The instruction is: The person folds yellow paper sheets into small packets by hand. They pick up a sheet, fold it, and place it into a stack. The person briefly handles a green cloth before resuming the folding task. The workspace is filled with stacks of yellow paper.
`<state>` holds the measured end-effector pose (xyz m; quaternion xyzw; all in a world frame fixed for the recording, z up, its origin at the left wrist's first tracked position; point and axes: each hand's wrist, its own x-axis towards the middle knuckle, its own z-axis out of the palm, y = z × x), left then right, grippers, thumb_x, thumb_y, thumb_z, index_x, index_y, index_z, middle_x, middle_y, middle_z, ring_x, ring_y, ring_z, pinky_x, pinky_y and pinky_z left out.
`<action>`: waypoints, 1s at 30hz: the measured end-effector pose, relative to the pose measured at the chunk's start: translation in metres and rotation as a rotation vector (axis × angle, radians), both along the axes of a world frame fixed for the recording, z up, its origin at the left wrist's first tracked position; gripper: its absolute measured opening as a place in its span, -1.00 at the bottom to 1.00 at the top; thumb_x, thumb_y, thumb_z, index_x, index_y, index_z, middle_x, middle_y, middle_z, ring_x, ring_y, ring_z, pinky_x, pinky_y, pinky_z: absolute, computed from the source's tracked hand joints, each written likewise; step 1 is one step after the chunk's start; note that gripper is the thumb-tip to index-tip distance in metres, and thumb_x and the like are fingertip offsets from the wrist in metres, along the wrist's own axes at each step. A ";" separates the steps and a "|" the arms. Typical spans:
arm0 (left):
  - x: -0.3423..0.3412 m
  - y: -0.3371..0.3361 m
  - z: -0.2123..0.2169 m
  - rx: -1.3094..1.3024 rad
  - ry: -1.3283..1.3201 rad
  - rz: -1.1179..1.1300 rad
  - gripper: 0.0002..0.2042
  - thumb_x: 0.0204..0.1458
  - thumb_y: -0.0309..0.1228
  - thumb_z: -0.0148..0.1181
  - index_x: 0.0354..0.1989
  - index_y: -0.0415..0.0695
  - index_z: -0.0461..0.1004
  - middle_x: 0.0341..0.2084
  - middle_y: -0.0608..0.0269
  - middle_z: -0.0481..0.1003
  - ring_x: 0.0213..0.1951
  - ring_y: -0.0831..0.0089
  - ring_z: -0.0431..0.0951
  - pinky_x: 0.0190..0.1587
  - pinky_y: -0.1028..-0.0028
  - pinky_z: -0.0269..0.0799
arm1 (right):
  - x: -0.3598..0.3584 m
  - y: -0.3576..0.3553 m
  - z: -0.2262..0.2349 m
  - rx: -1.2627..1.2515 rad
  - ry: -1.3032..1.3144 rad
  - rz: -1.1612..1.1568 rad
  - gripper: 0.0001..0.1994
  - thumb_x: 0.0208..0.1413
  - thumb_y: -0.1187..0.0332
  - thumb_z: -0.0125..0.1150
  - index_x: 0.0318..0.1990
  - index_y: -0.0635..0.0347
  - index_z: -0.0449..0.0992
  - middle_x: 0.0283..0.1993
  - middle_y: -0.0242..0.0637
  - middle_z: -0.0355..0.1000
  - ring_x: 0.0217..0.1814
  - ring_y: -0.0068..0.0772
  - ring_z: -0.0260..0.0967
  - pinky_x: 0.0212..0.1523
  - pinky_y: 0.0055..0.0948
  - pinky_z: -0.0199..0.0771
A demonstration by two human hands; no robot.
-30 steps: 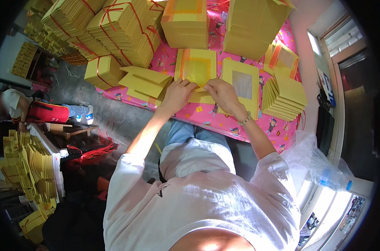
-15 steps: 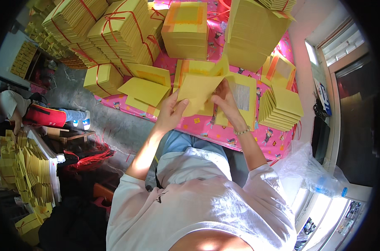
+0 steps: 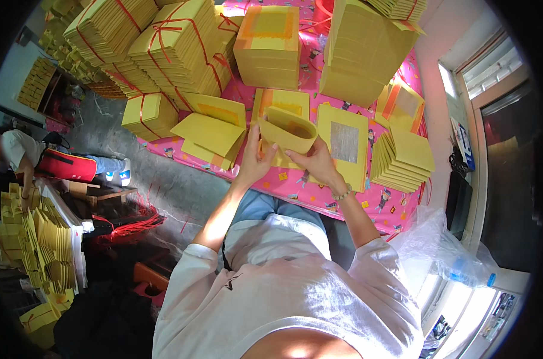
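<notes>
Above the near part of the table, both my hands hold a yellow paper sheet [image 3: 288, 136] bent round into a curved loop. My left hand [image 3: 254, 160] grips its left end, thumb on the near side. My right hand [image 3: 317, 163], with a beaded bracelet on the wrist, pinches the right end. Just behind the loop lies yellow paper with an orange border [image 3: 285, 99], partly hidden. Right of my right hand is a flat pile of yellow sheets with a silver square [image 3: 345, 142]. Folded yellow papers [image 3: 208, 133] lie to the left.
A pink patterned cloth [image 3: 283, 182] covers the table. Tall stacks of yellow paper [image 3: 175, 54], tied with red string, and a block-shaped pile [image 3: 267, 60] stand behind. At right are fanned folded papers [image 3: 406, 158] and a plastic bag [image 3: 430, 242]. Another person [image 3: 20, 152] works at far left.
The sheet, held flatter before, is now curved into a loop and turned. My right hand has moved down and slightly left, its thumb now nearer my left hand.
</notes>
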<state>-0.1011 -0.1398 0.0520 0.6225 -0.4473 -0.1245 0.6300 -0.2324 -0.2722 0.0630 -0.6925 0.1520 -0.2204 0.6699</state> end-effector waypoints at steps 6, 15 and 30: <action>-0.007 -0.008 -0.002 -0.078 0.135 -0.022 -0.41 0.05 -0.61 0.09 0.28 -0.29 0.05 0.11 0.01 0.32 0.18 0.36 0.29 0.14 0.47 0.24 | -0.003 0.001 -0.003 0.070 0.002 0.022 -0.43 -0.02 0.45 0.36 0.17 0.30 0.27 0.12 -0.27 0.33 0.16 -0.47 0.29 0.15 -0.44 0.34; 0.007 -0.014 0.030 0.045 0.479 -0.205 -0.57 0.12 -0.53 0.08 0.18 -0.22 0.23 -0.04 0.19 0.44 0.01 0.46 0.44 0.06 0.49 0.33 | 0.000 -0.011 0.040 0.119 0.135 0.005 -0.52 0.06 0.37 0.29 0.11 0.38 0.32 -0.02 -0.20 0.45 -0.02 -0.47 0.42 -0.01 -0.47 0.45; 0.011 -0.032 0.071 0.266 1.065 -0.288 -0.68 0.26 -0.45 -0.15 0.15 -0.27 0.22 0.01 0.04 0.41 -0.02 0.27 0.51 -0.02 0.32 0.50 | -0.003 -0.027 0.050 0.626 0.164 0.063 -0.56 0.13 0.35 0.21 0.10 0.43 0.32 0.02 -0.19 0.44 0.00 -0.44 0.45 -0.03 -0.50 0.50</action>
